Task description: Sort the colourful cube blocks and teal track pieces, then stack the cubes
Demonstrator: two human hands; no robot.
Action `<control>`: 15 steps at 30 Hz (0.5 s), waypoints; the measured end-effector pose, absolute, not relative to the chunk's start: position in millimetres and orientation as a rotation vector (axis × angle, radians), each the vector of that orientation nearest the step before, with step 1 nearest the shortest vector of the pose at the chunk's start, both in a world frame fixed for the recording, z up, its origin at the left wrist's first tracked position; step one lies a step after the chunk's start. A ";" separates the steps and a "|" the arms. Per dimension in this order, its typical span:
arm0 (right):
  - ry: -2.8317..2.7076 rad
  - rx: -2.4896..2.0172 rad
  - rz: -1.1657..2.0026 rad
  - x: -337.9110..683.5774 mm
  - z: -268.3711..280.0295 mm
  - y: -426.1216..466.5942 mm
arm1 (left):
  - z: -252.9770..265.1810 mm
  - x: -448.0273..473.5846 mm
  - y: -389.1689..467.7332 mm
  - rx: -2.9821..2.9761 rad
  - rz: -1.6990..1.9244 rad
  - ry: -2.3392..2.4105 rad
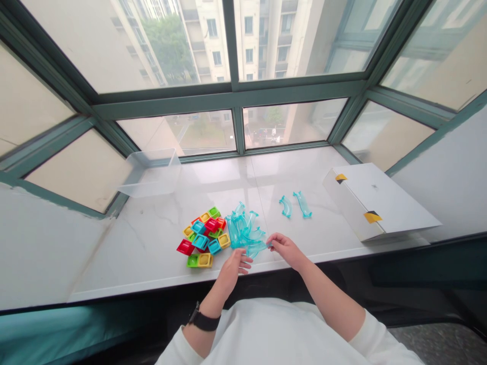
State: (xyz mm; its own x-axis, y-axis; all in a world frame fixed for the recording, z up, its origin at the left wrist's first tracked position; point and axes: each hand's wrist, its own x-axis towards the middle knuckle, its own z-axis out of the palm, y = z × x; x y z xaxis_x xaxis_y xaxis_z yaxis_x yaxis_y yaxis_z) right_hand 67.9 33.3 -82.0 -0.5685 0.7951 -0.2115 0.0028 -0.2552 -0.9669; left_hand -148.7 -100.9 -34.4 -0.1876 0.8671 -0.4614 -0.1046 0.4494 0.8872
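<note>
My right hand pinches the end of a translucent blue track piece at the near right side of a pile. Beside that piece's near edge, my left hand has its fingers stretched out and slightly apart; whether it touches the piece is unclear. More translucent blue track pieces lie heaped just beyond. To the left sits a pile of red, yellow, green and blue plastic blocks with hollow tops. Apart on the right lie a short curved blue piece and a longer wavy blue piece.
A clear plastic bin stands at the back left by the window. On the right is a white box with yellow-and-black tape. The white marble-look sill ends at a front edge close to my body.
</note>
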 end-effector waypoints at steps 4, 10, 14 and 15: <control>-1.553 -0.816 1.854 60.9 -52.1 28.5 | -16.9 -144.9 -95.1 0.576 0.963 1.338; -1.378 -0.906 1.770 49.1 -26.8 20.5 | 5.5 -142.4 -94.7 0.778 1.031 1.439; -1.389 -0.933 1.833 45.5 -23.4 10.6 | 3.6 -142.8 -96.9 0.862 1.160 1.481; -1.427 -0.906 1.857 44.9 -22.5 7.6 | 2.5 -143.2 -97.3 0.882 1.176 1.492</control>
State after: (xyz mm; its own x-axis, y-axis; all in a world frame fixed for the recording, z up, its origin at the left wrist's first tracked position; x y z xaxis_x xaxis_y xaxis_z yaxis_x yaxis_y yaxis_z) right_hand 44.9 7.6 -22.5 -0.5724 0.8067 -0.1473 -0.0656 -0.2242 -0.9723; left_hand -143.2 -97.3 2.5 -0.2342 0.9361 -0.2624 -0.0359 0.2614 0.9646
